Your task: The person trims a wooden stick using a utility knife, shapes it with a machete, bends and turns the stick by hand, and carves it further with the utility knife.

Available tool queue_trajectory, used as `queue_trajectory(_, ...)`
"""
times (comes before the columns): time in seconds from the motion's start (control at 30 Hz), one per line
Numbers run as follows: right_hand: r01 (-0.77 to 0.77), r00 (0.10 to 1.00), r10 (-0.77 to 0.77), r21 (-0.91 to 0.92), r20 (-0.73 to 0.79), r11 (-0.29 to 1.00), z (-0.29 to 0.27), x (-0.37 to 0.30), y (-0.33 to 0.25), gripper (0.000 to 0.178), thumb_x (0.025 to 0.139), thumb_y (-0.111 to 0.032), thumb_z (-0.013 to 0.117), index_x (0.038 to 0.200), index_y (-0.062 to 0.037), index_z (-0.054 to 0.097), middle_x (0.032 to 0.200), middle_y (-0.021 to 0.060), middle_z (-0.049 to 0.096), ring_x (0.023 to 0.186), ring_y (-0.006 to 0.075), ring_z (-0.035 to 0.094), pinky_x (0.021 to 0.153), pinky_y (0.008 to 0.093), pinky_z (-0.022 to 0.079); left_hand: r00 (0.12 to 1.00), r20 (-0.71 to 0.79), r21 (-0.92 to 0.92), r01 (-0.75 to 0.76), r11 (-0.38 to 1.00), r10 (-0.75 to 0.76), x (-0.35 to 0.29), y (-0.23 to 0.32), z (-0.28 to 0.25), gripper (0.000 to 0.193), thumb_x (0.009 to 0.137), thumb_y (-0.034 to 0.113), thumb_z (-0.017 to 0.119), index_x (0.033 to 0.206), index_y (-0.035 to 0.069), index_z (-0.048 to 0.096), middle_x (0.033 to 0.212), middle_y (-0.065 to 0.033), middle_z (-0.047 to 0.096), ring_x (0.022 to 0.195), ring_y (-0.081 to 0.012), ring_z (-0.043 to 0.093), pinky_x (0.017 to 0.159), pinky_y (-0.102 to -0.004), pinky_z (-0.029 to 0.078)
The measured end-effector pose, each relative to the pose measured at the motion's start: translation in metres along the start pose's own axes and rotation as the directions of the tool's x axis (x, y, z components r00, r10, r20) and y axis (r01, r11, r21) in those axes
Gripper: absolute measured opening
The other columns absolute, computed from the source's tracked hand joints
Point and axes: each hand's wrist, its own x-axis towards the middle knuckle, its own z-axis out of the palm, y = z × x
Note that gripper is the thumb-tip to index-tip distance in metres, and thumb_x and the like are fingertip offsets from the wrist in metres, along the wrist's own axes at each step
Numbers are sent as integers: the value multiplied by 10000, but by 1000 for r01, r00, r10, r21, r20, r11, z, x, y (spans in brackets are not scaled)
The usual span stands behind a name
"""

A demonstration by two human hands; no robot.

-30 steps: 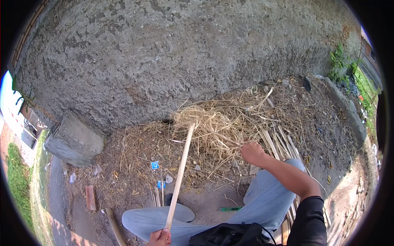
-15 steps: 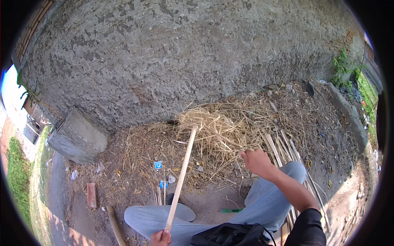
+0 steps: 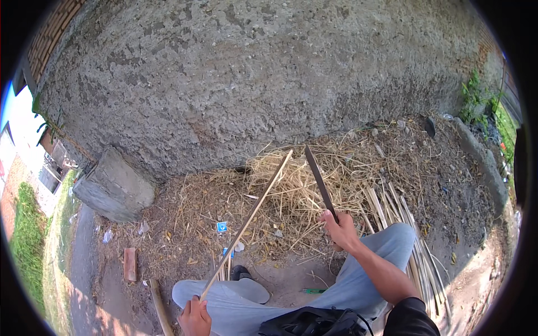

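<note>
My left hand (image 3: pixel 195 317) is closed round the lower end of a long, thin wooden strip (image 3: pixel 246 222), which slants up and away to the right over my left leg. Its narrow, darker side faces me now. In my right hand (image 3: pixel 341 228) is a machete (image 3: pixel 320 182), gripped by the handle, its long dark blade pointing up and slightly left. The tips of strip and blade come near each other above a heap of pale shavings (image 3: pixel 288 178); they look apart. My fingers partly hide the machete's handle.
Several long split strips (image 3: pixel 400 215) lie beside my right knee. A rough grey wall (image 3: pixel 269 73) rises behind the shavings. At left are a concrete block (image 3: pixel 116 187), a brick (image 3: pixel 130 264) and a round stick (image 3: pixel 159 308). A green object (image 3: pixel 312 290) lies between my legs.
The strip has turned from its broad pale face to its narrow edge, and its tip swung right. My left hand shifted left. The machete's blade, hardly visible before, now stands raised in my right hand.
</note>
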Motion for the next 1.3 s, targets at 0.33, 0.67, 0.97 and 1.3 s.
queue_trajectory(0.33, -8, 995, 61, 536, -81, 844, -12, 13, -9, 299, 915, -227, 659, 751, -100, 444, 559, -8, 493, 412, 47, 426, 375, 235, 416, 905, -198, 223, -333, 916, 377, 28, 17, -11, 207, 875, 205, 652, 1017, 55, 671, 795, -119, 628, 652, -283, 582, 596, -404, 481)
queue_trajectory(0.67, 22, 975, 129, 652, -182, 758, -20, 29, -11, 366, 838, -169, 754, 773, -143, 395, 656, -6, 524, 454, 58, 439, 399, 244, 394, 903, -167, -12, -402, 915, 395, 111, 33, 46, 308, 711, 316, 765, 925, 102, 712, 688, -32, 580, 601, -242, 569, 531, -362, 418)
queue_trajectory(0.97, 131, 852, 311, 747, -421, 652, -43, 54, 21, 338, 868, -148, 715, 754, -166, 398, 671, -18, 479, 539, 86, 442, 453, 268, 415, 863, -188, -265, -504, 822, 469, 176, 80, 120, 346, 642, 302, 804, 931, 132, 721, 761, -17, 648, 682, -233, 612, 615, -351, 464)
queue_trajectory(1.3, 254, 759, 417, 818, -499, 516, -86, 59, 35, 313, 920, -204, 658, 695, -102, 465, 619, -22, 410, 516, 83, 393, 474, 240, 394, 912, -116, -267, -411, 872, 394, 177, 73, 135, 783, 590, 424, 841, 1242, 97, 556, 1175, -79, 607, 1157, -272, 519, 1014, -449, 323)
